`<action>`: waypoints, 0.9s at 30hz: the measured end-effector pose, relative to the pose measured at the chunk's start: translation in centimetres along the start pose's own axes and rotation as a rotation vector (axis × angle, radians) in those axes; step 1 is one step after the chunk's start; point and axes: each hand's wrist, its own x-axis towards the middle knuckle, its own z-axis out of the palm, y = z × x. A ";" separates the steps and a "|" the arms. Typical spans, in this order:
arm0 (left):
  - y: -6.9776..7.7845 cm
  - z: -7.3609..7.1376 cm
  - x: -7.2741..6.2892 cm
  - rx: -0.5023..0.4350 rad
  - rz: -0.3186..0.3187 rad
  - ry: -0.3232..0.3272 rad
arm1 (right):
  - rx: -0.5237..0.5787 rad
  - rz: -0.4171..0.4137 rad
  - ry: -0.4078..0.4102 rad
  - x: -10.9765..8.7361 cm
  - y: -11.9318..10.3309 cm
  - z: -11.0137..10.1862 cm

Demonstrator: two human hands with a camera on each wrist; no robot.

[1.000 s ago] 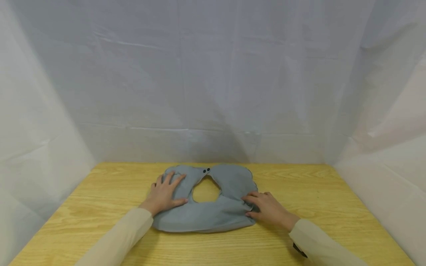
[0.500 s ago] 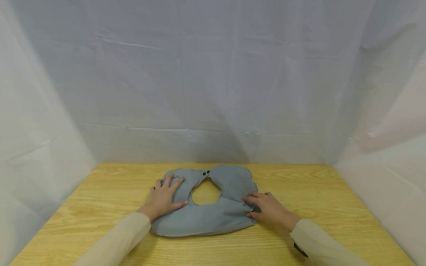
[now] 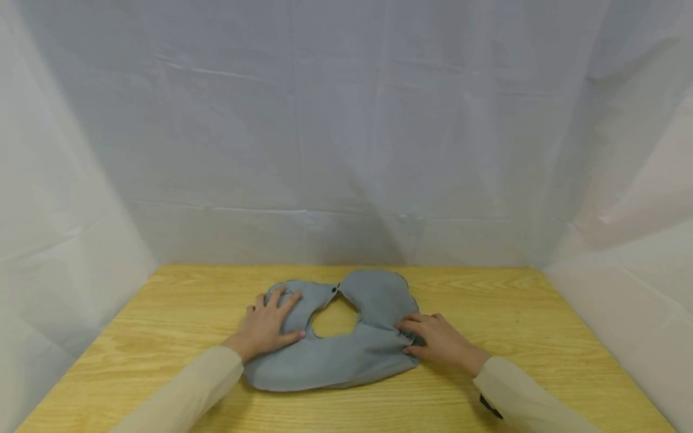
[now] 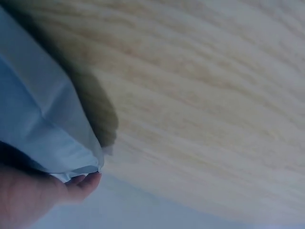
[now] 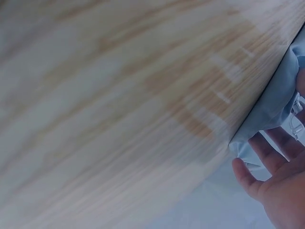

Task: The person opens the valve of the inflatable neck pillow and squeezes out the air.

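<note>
A grey-blue U-shaped neck pillow (image 3: 330,364) lies on the wooden table in the head view, its two ends meeting at the back by small dark snap buttons (image 3: 334,290). My left hand (image 3: 265,328) rests on the pillow's left side with fingers spread; in the left wrist view its fingers reach over the fabric's edge. At the right edge, my right hand (image 3: 437,341) holds the fabric between thumb and curled fingers. A clear plastic valve (image 5: 296,117) shows beside those fingers in the right wrist view. The left palm's contact is hidden.
The light wooden table (image 3: 541,337) extends on both sides of the pillow. Pale sheeting (image 3: 346,120) hangs behind the table and along its left and right sides. A dark band (image 3: 489,407) shows under the right sleeve.
The pillow's left side has shifted slightly toward me with my left hand, tilting its front edge. The snap buttons have moved a little nearer. My right hand has barely moved.
</note>
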 end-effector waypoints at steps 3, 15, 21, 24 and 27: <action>-0.2 -0.1 0.3 -0.014 0.027 -0.027 | 0.006 0.004 -0.007 -0.1 -0.1 -0.2; -0.3 -0.7 1.2 -0.052 0.082 -0.107 | 0.011 -0.002 -0.008 -0.2 -0.4 -0.4; -0.1 -0.9 1.0 -0.058 0.111 -0.113 | 0.009 -0.017 0.003 -0.1 -0.4 -0.4; -0.1 -0.8 1.0 -0.056 0.104 -0.119 | 0.014 -0.016 -0.004 -0.1 -0.3 -0.4; -0.2 -0.5 1.0 -0.048 0.101 -0.119 | 0.019 -0.017 -0.006 -0.1 -0.3 -0.4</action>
